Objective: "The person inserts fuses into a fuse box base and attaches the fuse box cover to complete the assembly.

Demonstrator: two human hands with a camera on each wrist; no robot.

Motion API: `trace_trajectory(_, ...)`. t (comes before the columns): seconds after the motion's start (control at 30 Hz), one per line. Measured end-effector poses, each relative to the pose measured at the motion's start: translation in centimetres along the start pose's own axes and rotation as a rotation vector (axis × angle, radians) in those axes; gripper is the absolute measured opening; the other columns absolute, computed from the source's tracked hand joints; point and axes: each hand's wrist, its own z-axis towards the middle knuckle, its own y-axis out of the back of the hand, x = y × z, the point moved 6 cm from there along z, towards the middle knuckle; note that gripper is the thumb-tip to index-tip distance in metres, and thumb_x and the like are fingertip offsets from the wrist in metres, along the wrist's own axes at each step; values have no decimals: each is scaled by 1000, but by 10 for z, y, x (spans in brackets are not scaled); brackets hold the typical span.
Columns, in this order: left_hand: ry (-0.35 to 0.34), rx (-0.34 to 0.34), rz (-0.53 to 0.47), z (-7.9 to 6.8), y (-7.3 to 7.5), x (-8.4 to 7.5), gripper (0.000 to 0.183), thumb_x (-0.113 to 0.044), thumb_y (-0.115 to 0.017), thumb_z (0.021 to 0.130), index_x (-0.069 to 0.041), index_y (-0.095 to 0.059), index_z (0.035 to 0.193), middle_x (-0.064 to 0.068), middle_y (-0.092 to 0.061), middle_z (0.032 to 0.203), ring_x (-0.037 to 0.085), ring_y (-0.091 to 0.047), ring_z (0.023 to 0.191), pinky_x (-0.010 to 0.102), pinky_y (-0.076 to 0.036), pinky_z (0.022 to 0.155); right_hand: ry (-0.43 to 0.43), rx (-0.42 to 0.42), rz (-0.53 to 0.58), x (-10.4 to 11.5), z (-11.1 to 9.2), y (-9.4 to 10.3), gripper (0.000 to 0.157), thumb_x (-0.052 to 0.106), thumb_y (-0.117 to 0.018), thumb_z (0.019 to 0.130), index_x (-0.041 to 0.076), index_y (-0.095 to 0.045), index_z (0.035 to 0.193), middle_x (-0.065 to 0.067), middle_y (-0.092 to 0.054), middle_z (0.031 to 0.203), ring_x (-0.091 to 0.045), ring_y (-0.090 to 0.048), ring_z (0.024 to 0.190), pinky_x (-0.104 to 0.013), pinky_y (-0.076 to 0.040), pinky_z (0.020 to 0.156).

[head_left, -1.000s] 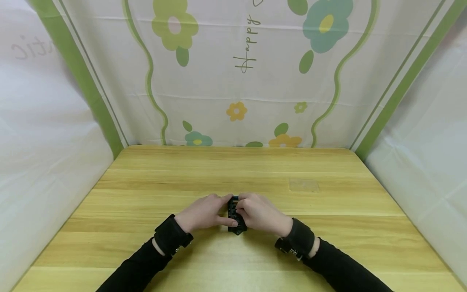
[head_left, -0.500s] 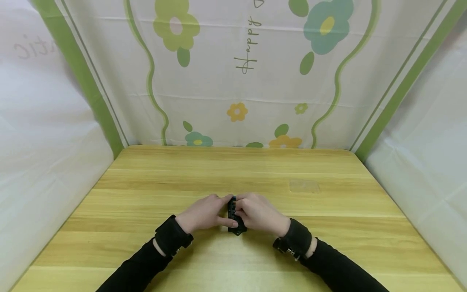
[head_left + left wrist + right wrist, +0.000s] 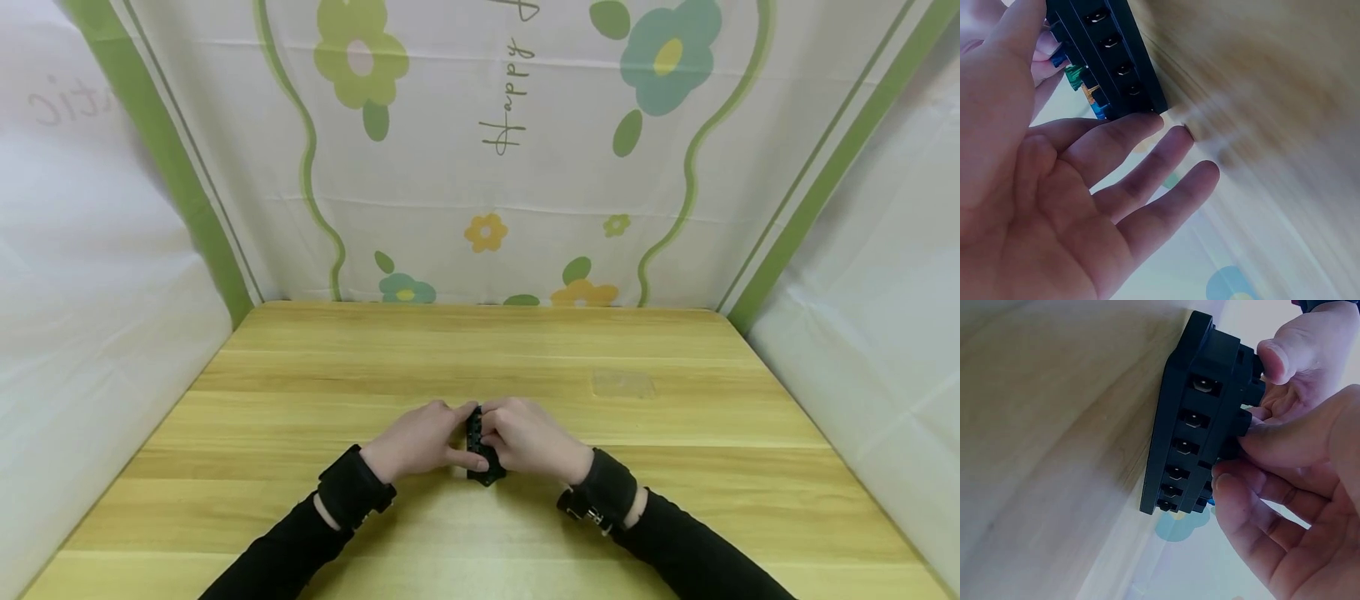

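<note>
A black fuse block (image 3: 474, 432) lies lengthwise on the table between both hands. Screw terminals line its sides, and small blue, green (image 3: 1074, 76) and orange (image 3: 1090, 94) blade fuses stand along its top in the left wrist view. My left hand (image 3: 420, 437) grips the block, thumb at its near end and a finger at its far end; other fingers stretch out loosely. My right hand (image 3: 538, 439) reaches over the block's right side. Its thumb (image 3: 1291, 440) and index finger pinch a blade fuse at the top, mostly hidden by the fingertips.
The wood-grain table (image 3: 300, 358) spreads around the block. A clear flat plastic piece (image 3: 622, 383) lies at the back right. A white flower-printed curtain (image 3: 450, 167) rises behind, with white cloth on both sides.
My right hand has shifted slightly left over the block, so more of the block's top is covered. The left hand keeps its hold, and the block stays in place.
</note>
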Motion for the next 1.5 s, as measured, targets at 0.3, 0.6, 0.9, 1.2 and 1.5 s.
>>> trace_trajectory(0.3,-21,-24,-3,0,-1,0,74,-65,-59,80,-12,-53,130,-5,-43,59,7,-35,47,20,-29,47,-13,5,-11,1,0,-1,26,1,-66,82,19,-57,66,10,-50,74,-3,-45,59,-13,-34,54)
trace_trajectory(0.6,-49,-39,-40,-1,-1,-1,66,-63,-61,80,-12,-56,122,-6,-41,58,6,-34,47,20,-28,48,-5,-6,-37,3,0,-1,30,0,-65,82,20,-53,63,9,-49,71,-4,-41,57,-14,-31,53)
trace_trajectory(0.9,-44,-40,-34,-1,-3,1,66,-64,-60,80,-13,-55,122,-6,-44,61,7,-36,50,20,-29,50,-4,-10,-61,4,0,-2,29,1,-65,83,19,-54,63,9,-49,70,-5,-39,56,-14,-31,53)
trace_trajectory(1.2,-1,13,-18,-3,-7,5,87,-66,-59,80,-7,-43,143,-4,-42,60,8,-34,48,21,-28,50,-26,64,-8,1,0,-1,17,7,-68,86,17,-64,71,8,-50,73,-3,-47,62,-11,-38,57)
trace_trajectory(1.5,19,22,-6,-1,-2,4,91,-67,-58,81,-6,-38,146,0,-52,73,10,-39,55,23,-33,53,-66,109,82,-7,0,7,15,8,-64,89,14,-69,77,10,-47,72,-4,-47,61,-13,-39,55)
